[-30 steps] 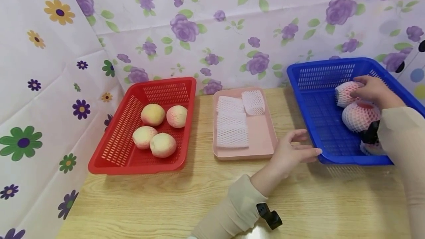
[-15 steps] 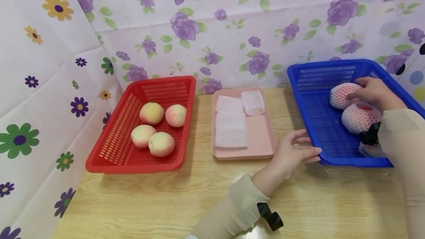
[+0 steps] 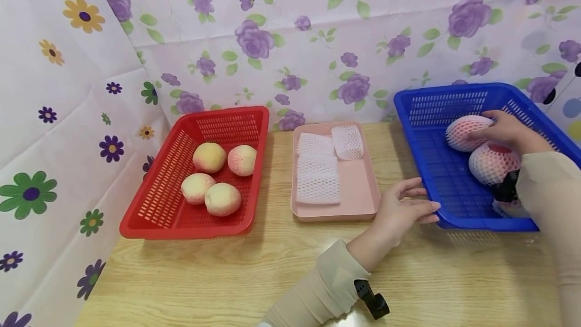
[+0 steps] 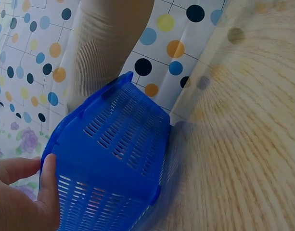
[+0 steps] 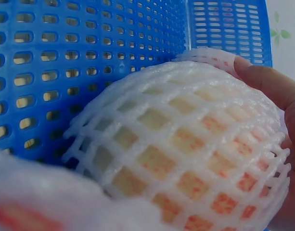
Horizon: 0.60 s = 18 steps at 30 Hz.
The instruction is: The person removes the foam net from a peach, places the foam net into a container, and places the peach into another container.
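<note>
My right hand (image 3: 508, 127) holds a peach in a white foam net (image 3: 465, 132) at the back of the blue basket (image 3: 428, 165). A second netted peach (image 3: 492, 163) sits just in front of it and fills much of the right wrist view. Part of a third netted peach (image 3: 510, 208) shows near the basket's front, mostly behind the right wrist. In the right wrist view, the thumb of the right hand (image 5: 272, 86) touches the far netted peach (image 5: 212, 57). My left hand (image 3: 401, 211) pinches the basket's front left rim between thumb and finger, as the left wrist view shows.
A pink tray (image 3: 356, 185) with several white foam nets (image 3: 317, 185) lies between the baskets. To the left, a red basket (image 3: 251, 201) contains several bare peaches (image 3: 222, 199). Flowered cloth (image 3: 313, 74) rises behind the wooden table (image 3: 218, 281).
My right hand has moved the netted peach a little left inside the blue basket, and more of that peach shows. The left hand stays at the basket's rim.
</note>
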Motion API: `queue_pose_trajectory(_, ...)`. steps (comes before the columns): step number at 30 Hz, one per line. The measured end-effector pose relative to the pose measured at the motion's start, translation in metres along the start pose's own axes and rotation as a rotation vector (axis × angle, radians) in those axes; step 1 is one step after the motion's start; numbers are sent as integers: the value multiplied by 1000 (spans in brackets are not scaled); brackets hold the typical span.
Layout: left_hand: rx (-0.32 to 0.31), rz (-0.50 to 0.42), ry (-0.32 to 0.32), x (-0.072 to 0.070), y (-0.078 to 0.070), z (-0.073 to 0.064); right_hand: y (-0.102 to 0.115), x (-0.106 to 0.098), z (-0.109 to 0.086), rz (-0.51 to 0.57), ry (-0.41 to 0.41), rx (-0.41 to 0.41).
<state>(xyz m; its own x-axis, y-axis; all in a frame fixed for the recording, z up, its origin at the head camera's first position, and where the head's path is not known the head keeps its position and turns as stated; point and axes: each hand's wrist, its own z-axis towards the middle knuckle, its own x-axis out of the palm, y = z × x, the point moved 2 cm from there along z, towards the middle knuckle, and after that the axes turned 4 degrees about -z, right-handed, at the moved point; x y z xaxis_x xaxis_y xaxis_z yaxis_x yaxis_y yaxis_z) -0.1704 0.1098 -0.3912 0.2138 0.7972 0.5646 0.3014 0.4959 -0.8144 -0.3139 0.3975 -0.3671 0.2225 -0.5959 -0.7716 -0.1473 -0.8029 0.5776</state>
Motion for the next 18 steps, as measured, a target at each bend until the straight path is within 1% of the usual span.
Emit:
queue_pose_trajectory(3,2,-11,2,0,1,1,1,2,1,-24,20,-11)
queue_pose_trajectory(5,5,-14,4,0,0,1,4,3,1,-34,17,-21)
queue_pose_trajectory(10,11,-20,7,0,-1,1,9,2,2,-52,-25,-47)
queue_pose_trajectory(12,13,-29,-2,0,0,2,9,3,2,-56,-37,-56)
queue_pose_trajectory(18,7,-38,-22,0,3,1,6,5,-1,-52,-33,-45)
